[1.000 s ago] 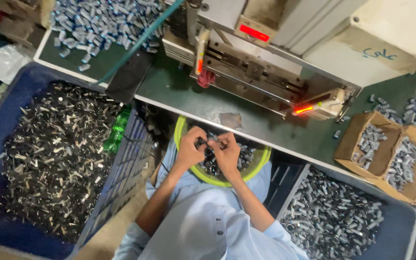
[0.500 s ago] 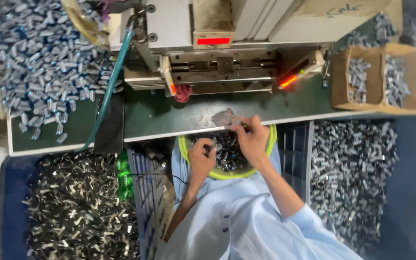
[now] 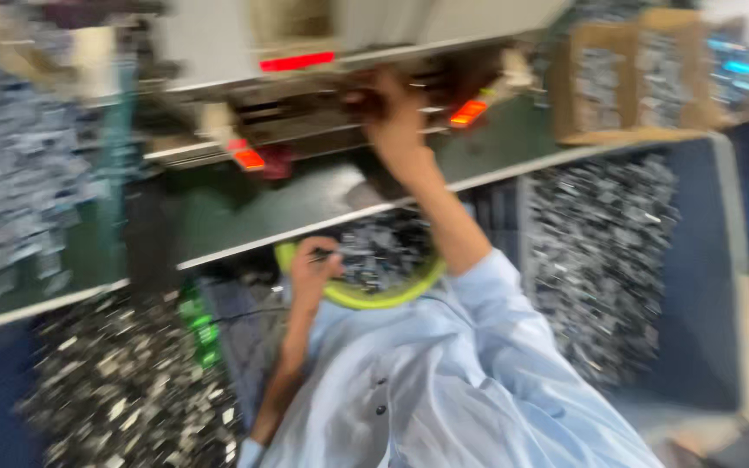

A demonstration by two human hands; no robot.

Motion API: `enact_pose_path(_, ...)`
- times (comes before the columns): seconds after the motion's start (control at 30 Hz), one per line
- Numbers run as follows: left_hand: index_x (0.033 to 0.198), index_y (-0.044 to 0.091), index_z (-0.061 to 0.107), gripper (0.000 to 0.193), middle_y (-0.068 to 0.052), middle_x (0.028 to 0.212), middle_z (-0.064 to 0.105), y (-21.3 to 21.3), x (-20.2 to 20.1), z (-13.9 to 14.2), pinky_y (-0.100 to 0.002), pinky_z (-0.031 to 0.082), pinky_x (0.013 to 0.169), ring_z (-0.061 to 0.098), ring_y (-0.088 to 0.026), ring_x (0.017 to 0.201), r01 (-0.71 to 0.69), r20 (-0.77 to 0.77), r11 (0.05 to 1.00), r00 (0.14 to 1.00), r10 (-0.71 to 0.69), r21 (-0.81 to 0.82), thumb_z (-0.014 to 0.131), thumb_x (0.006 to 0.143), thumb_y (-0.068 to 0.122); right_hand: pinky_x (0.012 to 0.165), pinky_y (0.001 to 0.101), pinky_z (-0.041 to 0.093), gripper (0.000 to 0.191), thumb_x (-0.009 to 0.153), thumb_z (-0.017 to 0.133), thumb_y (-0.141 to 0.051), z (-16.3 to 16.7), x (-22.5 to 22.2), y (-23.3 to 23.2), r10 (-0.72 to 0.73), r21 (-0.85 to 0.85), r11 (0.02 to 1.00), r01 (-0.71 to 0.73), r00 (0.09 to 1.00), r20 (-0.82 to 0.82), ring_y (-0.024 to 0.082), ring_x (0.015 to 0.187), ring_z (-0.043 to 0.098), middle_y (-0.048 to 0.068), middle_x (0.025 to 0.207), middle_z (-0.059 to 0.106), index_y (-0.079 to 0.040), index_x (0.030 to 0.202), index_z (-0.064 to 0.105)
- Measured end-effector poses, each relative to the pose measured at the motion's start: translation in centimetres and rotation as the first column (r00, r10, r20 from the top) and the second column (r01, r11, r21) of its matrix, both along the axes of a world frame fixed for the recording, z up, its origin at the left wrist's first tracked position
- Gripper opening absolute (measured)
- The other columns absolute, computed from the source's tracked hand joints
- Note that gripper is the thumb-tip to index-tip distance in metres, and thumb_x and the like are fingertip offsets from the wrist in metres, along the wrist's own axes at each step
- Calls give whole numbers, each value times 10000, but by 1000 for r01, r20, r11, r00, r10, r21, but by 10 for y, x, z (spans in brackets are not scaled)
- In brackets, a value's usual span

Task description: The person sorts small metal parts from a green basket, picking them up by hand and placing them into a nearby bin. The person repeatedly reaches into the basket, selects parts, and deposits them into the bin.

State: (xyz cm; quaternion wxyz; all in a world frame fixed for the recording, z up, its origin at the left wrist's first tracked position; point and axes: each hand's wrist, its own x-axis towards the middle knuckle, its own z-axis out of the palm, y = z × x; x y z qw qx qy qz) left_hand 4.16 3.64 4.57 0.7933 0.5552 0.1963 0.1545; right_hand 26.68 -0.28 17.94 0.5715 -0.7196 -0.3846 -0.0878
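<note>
Reaching into the machine's feed slot at upper centre, the right hand is seating a part; finger state cannot be told through blur. The left hand, pinching a small metal piece, is resting at the yellow-rimmed basin mid-frame, keeping stock ready.

right hand at grey metal machine on green bench | left hand in yellow-rimmed round bowl below bench | blue bins of small metal parts either side

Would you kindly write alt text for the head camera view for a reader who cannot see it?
Blurred view from above: a person's right hand reaches into a machine on a green bench, while the left hand rests at a yellow-rimmed bowl of small metal parts. Bins of similar parts sit either side.
</note>
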Motion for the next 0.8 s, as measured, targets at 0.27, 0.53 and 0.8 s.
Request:
enact_pose_path(0.27, 1014, 69, 634, 195, 0, 935, 652, -45, 15, 1, -211, 469, 636, 594, -60, 755, 101, -112, 986, 990, -86, 135, 729, 880, -35, 961, 405, 545, 346, 827, 771, -52, 32, 13, -32, 152, -138, 984, -113, 937, 316, 300, 1075, 673, -19, 1080, 749, -86, 1133, 614)
enact_pose_path(0.53, 1092, 82, 595, 286, -17, 1003, 607, -59, 2, -14, -223, 469, 598, 557, -76, 682, -278, 16, 960, 960, 278, -30, 642, 856, -74, 871, 345, 542, 196, 903, 751, -19, -30, -67, -95, 228, -92, 970, -227, 974, 1, 247, 962, 711, 54, 1101, 774, -132, 1055, 702)
enact_pose_path(0.8, 1132, 74, 572, 258, -5, 1097, 534, -65, -16, -19, -222, 463, 672, 542, -82, 799, -99, -48, 991, 994, 95, -85, 646, 924, -59, 798, 341, 595, 284, 799, 789, 10, -133, -131, -132, 171, -244, 925, -291, 892, -418, 268, 888, 763, 92, 1053, 761, -67, 1068, 739)
